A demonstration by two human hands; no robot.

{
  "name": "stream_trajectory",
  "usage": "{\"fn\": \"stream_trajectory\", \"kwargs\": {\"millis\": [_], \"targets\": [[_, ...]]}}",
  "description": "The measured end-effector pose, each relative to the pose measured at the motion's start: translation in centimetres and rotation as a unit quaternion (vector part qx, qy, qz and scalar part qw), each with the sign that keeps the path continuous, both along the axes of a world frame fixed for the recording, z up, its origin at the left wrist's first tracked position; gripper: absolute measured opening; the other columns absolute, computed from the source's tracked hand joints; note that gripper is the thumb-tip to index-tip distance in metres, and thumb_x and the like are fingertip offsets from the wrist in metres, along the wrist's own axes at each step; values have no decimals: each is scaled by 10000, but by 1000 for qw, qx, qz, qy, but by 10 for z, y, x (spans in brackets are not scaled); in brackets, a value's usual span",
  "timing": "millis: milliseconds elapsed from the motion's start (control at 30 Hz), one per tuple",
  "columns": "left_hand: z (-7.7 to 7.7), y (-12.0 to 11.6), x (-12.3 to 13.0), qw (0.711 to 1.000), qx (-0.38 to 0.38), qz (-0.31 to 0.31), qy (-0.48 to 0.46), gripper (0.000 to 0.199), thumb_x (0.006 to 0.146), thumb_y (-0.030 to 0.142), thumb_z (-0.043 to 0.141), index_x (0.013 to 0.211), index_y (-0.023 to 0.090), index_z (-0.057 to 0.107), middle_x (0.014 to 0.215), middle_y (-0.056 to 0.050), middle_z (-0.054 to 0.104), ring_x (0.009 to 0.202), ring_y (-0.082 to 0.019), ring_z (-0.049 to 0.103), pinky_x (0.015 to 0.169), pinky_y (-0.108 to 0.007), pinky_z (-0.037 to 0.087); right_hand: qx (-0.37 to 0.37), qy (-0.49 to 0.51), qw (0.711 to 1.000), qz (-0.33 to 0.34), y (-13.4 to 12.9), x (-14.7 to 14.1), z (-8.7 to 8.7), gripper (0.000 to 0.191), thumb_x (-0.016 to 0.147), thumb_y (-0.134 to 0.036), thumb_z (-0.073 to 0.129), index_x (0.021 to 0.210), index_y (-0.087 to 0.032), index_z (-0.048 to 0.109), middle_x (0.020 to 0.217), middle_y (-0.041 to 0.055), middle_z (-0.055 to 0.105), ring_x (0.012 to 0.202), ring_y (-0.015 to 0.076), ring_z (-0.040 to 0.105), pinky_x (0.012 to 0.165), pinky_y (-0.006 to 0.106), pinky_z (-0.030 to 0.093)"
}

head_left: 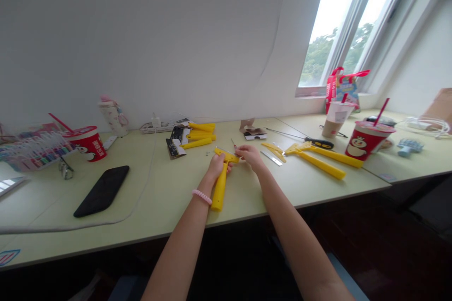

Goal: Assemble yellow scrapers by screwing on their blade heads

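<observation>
My left hand (216,166) is wrapped around the neck of a yellow scraper (219,190), whose handle points toward me and whose wide head lies at the far end. In my right hand (249,154), beside that head, is a small screwdriver (233,144) pinched between the fingertips, its thin shaft pointing up and left. Just right of this hand lie a flat metal blade (271,158) and a loose yellow scraper part (275,151). Tiny bits (207,154), too small to name, rest left of the scraper head.
More yellow scrapers (318,160) lie right, near a black-handled screwdriver (319,143) and red cup (367,143). Yellow handles (199,136) and black packaging (176,141) lie behind. A black phone (102,191), white cable (144,183) and another red cup (86,143) are left.
</observation>
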State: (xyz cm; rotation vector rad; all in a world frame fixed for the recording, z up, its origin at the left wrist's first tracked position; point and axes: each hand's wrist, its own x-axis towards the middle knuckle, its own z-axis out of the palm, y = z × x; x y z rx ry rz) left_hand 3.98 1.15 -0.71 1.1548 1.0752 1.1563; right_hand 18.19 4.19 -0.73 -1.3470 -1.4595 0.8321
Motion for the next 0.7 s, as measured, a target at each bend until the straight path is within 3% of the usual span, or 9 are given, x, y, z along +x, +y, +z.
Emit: {"fn": "stream_trajectory", "kwargs": {"millis": [133, 233, 333, 467, 567, 700], "targets": [[0, 1, -2, 1000, 11, 25, 0, 198, 791, 273, 387, 694, 125, 473, 498, -38, 529, 340, -81, 449, 364, -199, 350, 3, -140, 984, -110, -2, 4, -1, 129, 647, -219, 554, 696, -166, 661, 754, 56, 665, 699, 159, 578, 614, 240, 402], [1, 2, -3, 999, 9, 40, -13, 190, 785, 276, 396, 706, 124, 477, 495, -41, 533, 346, -88, 460, 374, -206, 364, -14, -235, 967, -98, -5, 2, -2, 128, 638, -172, 560, 670, -187, 683, 759, 58, 674, 733, 173, 577, 629, 246, 385], [1, 4, -4, 999, -5, 44, -20, 174, 783, 268, 396, 727, 123, 475, 492, -43, 538, 341, -93, 461, 368, -207, 360, 40, -243, 965, -89, -7, -2, 1, 173, 712, -248, 532, 699, -191, 694, 789, 64, 675, 746, 179, 567, 644, 257, 377], [0, 6, -4, 999, -19, 47, -16, 155, 783, 231, 372, 733, 125, 473, 468, -27, 521, 321, -88, 444, 348, -193, 328, 124, -164, 979, 11, -7, -6, 4, 288, 763, -393, 494, 741, -180, 687, 754, 43, 665, 671, 155, 546, 633, 257, 380], [-1, 6, -3, 999, -21, 42, -17, 147, 777, 223, 372, 737, 131, 479, 469, -15, 515, 327, -87, 452, 352, -189, 334, 109, -124, 983, 86, -6, -8, 3, 266, 685, -408, 592, 747, -165, 679, 734, 35, 653, 662, 147, 538, 611, 246, 382], [-4, 8, -4, 999, -7, 36, -16, 166, 787, 246, 384, 724, 130, 485, 473, -14, 517, 330, -90, 461, 356, -193, 347, 100, -117, 983, 102, -6, -10, 1, 312, 664, -450, 607, 763, -165, 684, 752, 35, 649, 663, 139, 525, 607, 246, 373]]}}
